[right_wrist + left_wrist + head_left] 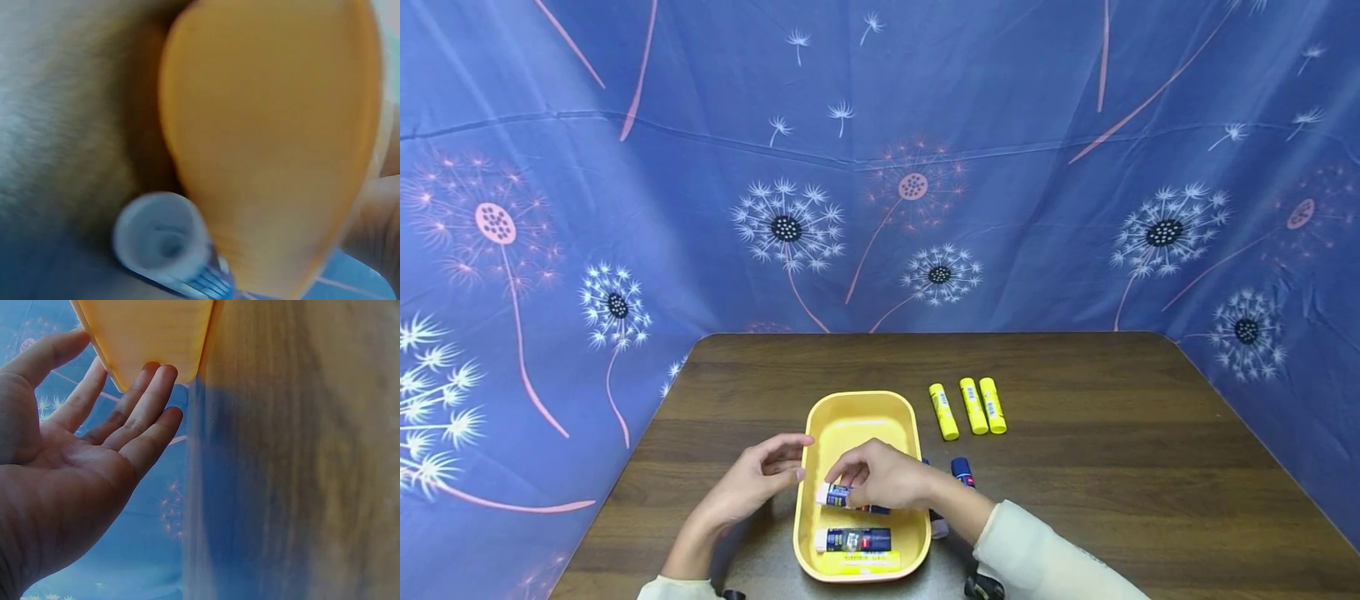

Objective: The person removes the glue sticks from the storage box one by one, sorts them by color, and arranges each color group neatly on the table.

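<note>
A yellow tray (808,550) stands at the front of the table. Over its interior my right hand (891,477) pinches a blue glue stick with a white end (833,495). Below that, a second blue glue stick (853,540) and a yellow glue stick (865,563) lie side by side in the tray. My left hand (758,479) is at the tray's left side, thumb and fingers spread; in the left wrist view its fingertips (164,374) meet the tray wall (150,337). The right wrist view barely shows the right hand.
Three yellow glue sticks (973,406) lie on the table (1112,467) right of the tray. Nearer, a blue glue stick (962,472) is partly covered by the right forearm; a white-ended glue stick (162,240) lies close beside the tray. A patterned blue cloth (1000,167) hangs behind.
</note>
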`<action>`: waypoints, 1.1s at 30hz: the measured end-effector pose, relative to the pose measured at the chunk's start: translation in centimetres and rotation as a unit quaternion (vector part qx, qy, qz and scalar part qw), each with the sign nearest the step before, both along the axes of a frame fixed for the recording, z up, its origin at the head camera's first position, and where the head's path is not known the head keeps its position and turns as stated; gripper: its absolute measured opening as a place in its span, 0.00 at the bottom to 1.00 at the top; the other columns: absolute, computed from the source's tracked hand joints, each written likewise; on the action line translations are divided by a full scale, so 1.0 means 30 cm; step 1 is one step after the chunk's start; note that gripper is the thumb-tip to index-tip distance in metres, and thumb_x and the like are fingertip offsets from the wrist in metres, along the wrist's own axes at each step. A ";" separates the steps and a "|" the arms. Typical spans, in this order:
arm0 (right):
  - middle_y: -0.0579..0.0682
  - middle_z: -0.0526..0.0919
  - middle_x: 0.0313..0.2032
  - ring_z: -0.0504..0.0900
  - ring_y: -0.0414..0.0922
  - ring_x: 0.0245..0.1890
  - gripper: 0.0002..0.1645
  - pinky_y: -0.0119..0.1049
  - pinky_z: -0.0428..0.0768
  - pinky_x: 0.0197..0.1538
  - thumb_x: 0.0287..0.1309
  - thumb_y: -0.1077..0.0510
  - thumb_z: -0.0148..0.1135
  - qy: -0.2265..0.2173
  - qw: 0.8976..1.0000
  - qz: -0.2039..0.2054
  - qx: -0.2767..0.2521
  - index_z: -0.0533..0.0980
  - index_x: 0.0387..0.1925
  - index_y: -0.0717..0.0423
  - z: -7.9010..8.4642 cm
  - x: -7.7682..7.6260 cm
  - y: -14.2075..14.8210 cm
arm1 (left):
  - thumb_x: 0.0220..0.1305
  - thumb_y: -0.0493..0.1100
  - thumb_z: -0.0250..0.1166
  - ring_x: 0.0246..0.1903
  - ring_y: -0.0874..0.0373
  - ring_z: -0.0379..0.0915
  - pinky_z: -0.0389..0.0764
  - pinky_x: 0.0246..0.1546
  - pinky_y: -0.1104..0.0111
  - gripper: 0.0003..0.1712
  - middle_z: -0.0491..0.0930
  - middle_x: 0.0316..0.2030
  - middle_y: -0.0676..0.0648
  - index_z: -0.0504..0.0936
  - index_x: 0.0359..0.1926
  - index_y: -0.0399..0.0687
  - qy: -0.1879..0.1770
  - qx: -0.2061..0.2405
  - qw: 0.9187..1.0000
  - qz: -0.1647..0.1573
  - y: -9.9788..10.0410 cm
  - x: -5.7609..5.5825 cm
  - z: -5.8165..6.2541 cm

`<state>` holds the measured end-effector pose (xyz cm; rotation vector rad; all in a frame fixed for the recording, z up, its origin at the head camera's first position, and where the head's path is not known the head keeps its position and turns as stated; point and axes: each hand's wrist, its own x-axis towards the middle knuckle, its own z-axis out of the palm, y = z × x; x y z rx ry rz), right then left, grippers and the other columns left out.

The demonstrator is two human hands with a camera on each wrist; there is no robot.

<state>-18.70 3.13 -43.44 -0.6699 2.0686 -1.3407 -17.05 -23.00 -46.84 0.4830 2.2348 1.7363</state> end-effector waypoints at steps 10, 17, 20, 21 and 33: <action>0.54 0.84 0.43 0.80 0.44 0.43 0.23 0.31 0.83 0.43 0.56 0.68 0.67 0.056 0.991 -0.110 -0.047 0.83 0.55 0.59 0.123 -0.045 0.148 | 0.70 0.38 0.66 0.61 0.36 0.78 0.81 0.52 0.75 0.30 0.76 0.61 0.26 0.71 0.69 0.33 -0.008 -0.005 1.000 0.011 0.006 -0.003 0.006; 0.60 0.84 0.49 0.83 0.45 0.43 0.24 0.32 0.86 0.45 0.59 0.68 0.67 0.025 0.977 -0.190 -0.091 0.80 0.59 0.62 0.134 -0.062 0.249 | 0.69 0.39 0.67 0.61 0.36 0.77 0.81 0.52 0.75 0.30 0.76 0.62 0.27 0.72 0.69 0.35 -0.012 -0.016 1.000 0.015 0.006 -0.004 0.002; 0.59 0.84 0.50 0.82 0.44 0.44 0.25 0.32 0.85 0.44 0.60 0.67 0.67 0.013 0.969 -0.227 -0.094 0.79 0.59 0.61 0.129 -0.058 0.275 | 0.69 0.38 0.67 0.61 0.36 0.77 0.81 0.53 0.75 0.30 0.76 0.62 0.27 0.72 0.69 0.35 -0.012 -0.020 1.000 0.020 0.000 -0.001 -0.001; 0.59 0.83 0.50 0.82 0.45 0.44 0.25 0.32 0.85 0.44 0.60 0.67 0.67 0.008 0.967 -0.237 -0.095 0.79 0.60 0.61 0.127 -0.056 0.281 | 0.69 0.38 0.67 0.61 0.36 0.77 0.81 0.53 0.75 0.30 0.76 0.62 0.27 0.72 0.69 0.35 -0.010 -0.021 1.000 0.021 -0.002 0.001 0.000; 0.58 0.82 0.50 0.80 0.42 0.48 0.27 0.27 0.83 0.47 0.59 0.68 0.67 0.003 0.926 -0.362 -0.108 0.78 0.62 0.66 0.049 -0.010 0.409 | 0.69 0.38 0.67 0.59 0.42 0.80 0.81 0.54 0.75 0.30 0.76 0.61 0.26 0.71 0.68 0.33 0.003 -0.016 1.000 0.013 0.002 -0.001 -0.004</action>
